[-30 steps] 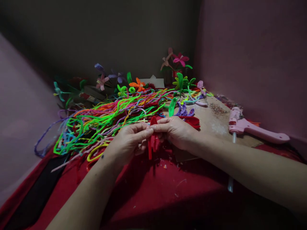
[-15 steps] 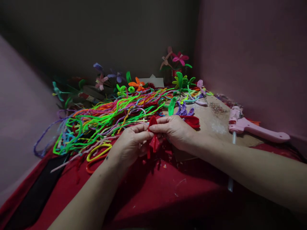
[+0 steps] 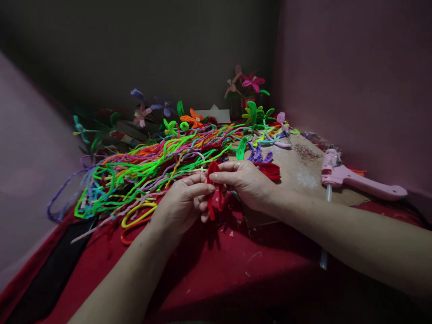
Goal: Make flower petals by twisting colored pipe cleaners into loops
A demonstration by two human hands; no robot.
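Observation:
Both hands meet over the red cloth [image 3: 216,270] and pinch a red pipe cleaner piece [image 3: 213,198] bent into loops. My left hand [image 3: 184,202] grips it from the left with thumb and fingers closed. From the right, my right hand [image 3: 248,182] holds its upper loop between thumb and forefinger. A heap of loose pipe cleaners [image 3: 145,171] in green, orange, yellow and purple lies just behind the hands. More red looped pieces [image 3: 270,170] rest beside my right hand.
A pink glue gun [image 3: 354,180] lies at the right on a brown board [image 3: 303,175]. Finished pipe-cleaner flowers [image 3: 251,83] and green leaves [image 3: 254,114] stand at the back by the wall. Walls close in on the left, back and right.
Both hands stayed together on the red piece, shifting slightly upward; the fingers have worked it, and its lower end now sits shorter under the hands.

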